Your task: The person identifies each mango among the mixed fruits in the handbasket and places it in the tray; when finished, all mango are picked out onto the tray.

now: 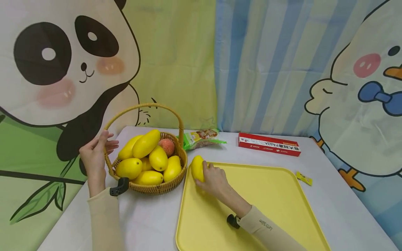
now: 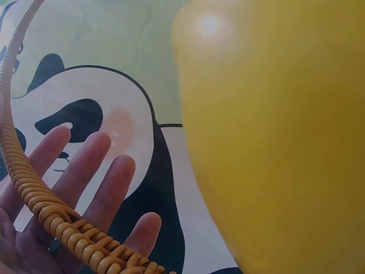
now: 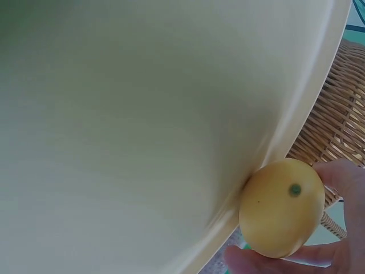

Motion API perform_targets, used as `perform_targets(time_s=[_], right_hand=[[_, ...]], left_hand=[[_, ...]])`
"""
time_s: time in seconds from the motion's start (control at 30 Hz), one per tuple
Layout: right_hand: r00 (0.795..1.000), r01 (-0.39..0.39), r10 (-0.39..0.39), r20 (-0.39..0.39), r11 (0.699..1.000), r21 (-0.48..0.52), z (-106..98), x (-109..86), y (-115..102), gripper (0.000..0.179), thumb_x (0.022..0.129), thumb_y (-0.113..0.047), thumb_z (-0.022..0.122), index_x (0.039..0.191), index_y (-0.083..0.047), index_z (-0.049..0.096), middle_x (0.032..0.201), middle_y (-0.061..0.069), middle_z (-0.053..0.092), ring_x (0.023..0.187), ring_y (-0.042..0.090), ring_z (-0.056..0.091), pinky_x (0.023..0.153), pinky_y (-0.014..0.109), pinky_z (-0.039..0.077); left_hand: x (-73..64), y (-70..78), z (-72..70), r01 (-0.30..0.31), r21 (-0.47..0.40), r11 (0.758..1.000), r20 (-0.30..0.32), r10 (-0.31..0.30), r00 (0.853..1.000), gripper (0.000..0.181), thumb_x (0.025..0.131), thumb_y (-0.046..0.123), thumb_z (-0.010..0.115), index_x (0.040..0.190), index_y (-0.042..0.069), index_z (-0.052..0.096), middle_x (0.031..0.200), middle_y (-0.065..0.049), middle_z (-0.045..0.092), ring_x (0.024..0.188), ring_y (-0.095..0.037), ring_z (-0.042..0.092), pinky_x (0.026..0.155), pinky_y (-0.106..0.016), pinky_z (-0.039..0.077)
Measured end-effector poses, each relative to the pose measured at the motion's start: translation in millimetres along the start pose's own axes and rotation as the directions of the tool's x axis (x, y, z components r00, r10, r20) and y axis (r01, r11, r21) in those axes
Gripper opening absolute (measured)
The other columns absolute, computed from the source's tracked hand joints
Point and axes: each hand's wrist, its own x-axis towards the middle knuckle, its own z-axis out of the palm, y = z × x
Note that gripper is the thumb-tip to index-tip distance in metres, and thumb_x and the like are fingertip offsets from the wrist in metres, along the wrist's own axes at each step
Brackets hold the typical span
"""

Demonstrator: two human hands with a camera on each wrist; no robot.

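Note:
My right hand [image 1: 216, 179] grips a yellow mango [image 1: 197, 168] at the far left corner of the yellow tray [image 1: 251, 165]. In the right wrist view, fingers and thumb hold that mango [image 3: 279, 208] from its sides, right over the tray rim. To the left stands a wicker basket [image 1: 157, 189] heaped with several mangoes [image 1: 128, 168] and a reddish round fruit [image 1: 166, 147]. Beside the basket handle [image 1: 145, 105] is my left hand [image 1: 95, 153]. Its fingers [image 2: 117, 182] extend loosely spread behind the handle in the left wrist view, next to a large, close mango [image 2: 274, 137].
Behind the tray lie a green food packet [image 1: 201, 137] and a red pasta box [image 1: 269, 144]. A small yellow sachet [image 1: 304, 178] rests right of the tray on the white table [image 1: 150, 223]. A printed curtain [image 1: 260, 69] closes off the back.

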Motion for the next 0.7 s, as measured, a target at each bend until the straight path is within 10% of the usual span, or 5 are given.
perform_targets(time_s=[0.7], right_hand=[[0.997, -0.050, 0.051, 0.053, 0.998, -0.030, -3.9, 7.7, -2.3, 0.072, 0.085, -0.059, 0.061, 0.126, 0.001, 0.055, 0.095, 0.016, 0.067, 0.066, 0.027, 0.063, 0.052, 0.035, 0.049]], left_hand=[[-0.2, 0.4, -0.9, 0.009, 0.034, 0.999, -0.002, -0.009, 1.000, 0.043, 0.080, 0.044, 0.074, 0.098, 0.006, 0.076, 0.070, 0.002, 0.072, 0.061, -0.013, 0.069, 0.067, -0.017, 0.053]])
